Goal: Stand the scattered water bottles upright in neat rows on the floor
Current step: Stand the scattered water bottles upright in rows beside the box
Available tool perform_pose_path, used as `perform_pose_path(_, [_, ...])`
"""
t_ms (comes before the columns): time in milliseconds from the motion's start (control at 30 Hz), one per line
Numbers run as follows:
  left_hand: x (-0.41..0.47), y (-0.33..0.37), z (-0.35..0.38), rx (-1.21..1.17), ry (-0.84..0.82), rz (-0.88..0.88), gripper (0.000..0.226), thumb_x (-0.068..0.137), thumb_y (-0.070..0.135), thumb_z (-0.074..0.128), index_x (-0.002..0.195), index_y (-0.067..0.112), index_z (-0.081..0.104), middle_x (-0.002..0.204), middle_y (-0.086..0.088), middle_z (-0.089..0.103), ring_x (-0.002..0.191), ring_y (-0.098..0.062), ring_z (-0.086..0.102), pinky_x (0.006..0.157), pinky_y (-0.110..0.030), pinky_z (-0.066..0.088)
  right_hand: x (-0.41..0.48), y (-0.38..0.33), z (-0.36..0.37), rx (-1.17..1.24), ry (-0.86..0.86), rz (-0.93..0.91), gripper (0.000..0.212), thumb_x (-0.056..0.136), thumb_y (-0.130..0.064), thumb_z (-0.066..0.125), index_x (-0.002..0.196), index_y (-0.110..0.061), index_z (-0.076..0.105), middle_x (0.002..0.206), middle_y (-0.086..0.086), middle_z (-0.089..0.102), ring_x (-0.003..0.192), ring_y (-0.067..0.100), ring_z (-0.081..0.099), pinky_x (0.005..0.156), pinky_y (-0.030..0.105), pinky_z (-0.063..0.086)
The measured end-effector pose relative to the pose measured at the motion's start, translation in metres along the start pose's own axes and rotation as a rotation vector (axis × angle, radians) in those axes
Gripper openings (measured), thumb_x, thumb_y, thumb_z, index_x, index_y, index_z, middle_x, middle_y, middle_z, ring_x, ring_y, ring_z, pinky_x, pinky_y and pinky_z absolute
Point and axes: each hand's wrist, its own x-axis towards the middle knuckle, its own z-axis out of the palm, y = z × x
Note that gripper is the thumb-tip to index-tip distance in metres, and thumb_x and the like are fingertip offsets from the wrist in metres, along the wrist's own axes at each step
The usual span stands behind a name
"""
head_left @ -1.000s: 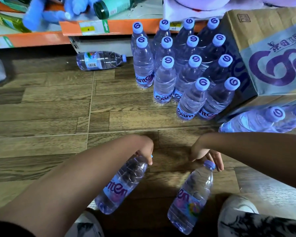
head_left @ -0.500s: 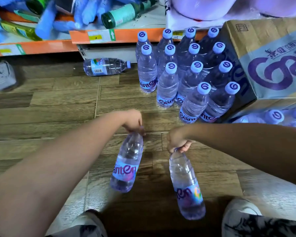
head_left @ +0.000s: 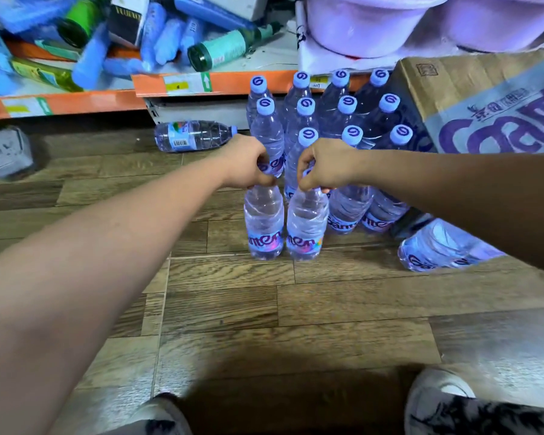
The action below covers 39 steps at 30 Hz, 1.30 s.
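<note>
Holding two full water bottles by the necks: left hand [head_left: 248, 166] clenched round the top of the left bottle [head_left: 264, 224], right hand [head_left: 324, 166] likewise on the right bottle [head_left: 307, 229]. Both upright, long axis vertical, caps up under the fingers, side by side at the near edge of the standing rows [head_left: 347, 133], bases on or just above the floor [head_left: 264, 309]; cannot tell which. Probably heavy with water, thin-walled and slick; best gripped at the stiff neck, not the soft belly. Yet to stand: a lone bottle [head_left: 192, 135] lying along the floor's far edge, cap pointing right, and lying bottles [head_left: 437, 246] beside the carton [head_left: 484, 98].
</note>
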Motion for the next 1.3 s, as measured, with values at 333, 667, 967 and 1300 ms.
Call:
perform_pose_path(333, [0.014,0.007,0.004,-0.123,0.201,-0.115,0.036,0.078,0.032,0.073,0.101,0.006,0.064,0.106,-0.016,0.064,0.101,-0.031,0.057,0.075,-0.028,0.038,0.0,0.004,-0.005,-0.122,0.079,-0.054,0.024,0.079,-0.017,0.069,0.1,-0.005,0.067,0.084,0.004,0.058,0.059,0.016,0.052,0.058,0.025,0.042])
perform_pose_path(667, [0.03,0.005,0.003,-0.179,0.289,-0.206,0.032,0.08,0.028,0.071,0.097,0.002,0.064,0.107,-0.02,0.062,0.1,-0.034,0.058,0.08,-0.035,0.044,-0.002,0.004,-0.001,-0.234,0.044,-0.099,0.025,0.08,-0.013,0.067,0.102,-0.011,0.054,0.103,0.007,0.041,0.089,0.025,0.049,0.07,0.031,0.043])
perform_pose_path(967, [0.04,0.001,0.005,-0.231,0.329,-0.207,0.038,0.078,0.031,0.074,0.1,0.003,0.061,0.11,-0.019,0.059,0.102,-0.032,0.055,0.086,-0.033,0.042,-0.004,0.004,0.001,-0.257,0.048,-0.097,0.025,0.08,-0.016,0.066,0.101,-0.013,0.054,0.105,0.006,0.041,0.094,0.031,0.056,0.079,0.038,0.05])
perform_pose_path(1300, [0.032,-0.002,-0.001,-0.198,0.212,-0.154,0.056,0.077,0.022,0.075,0.127,0.012,0.052,0.126,-0.016,0.049,0.114,-0.032,0.052,0.098,-0.032,0.04,-0.009,0.0,0.005,-0.418,0.063,-0.096,0.027,0.084,-0.021,0.053,0.108,-0.009,0.051,0.112,0.012,0.045,0.089,0.035,0.056,0.07,0.039,0.049])
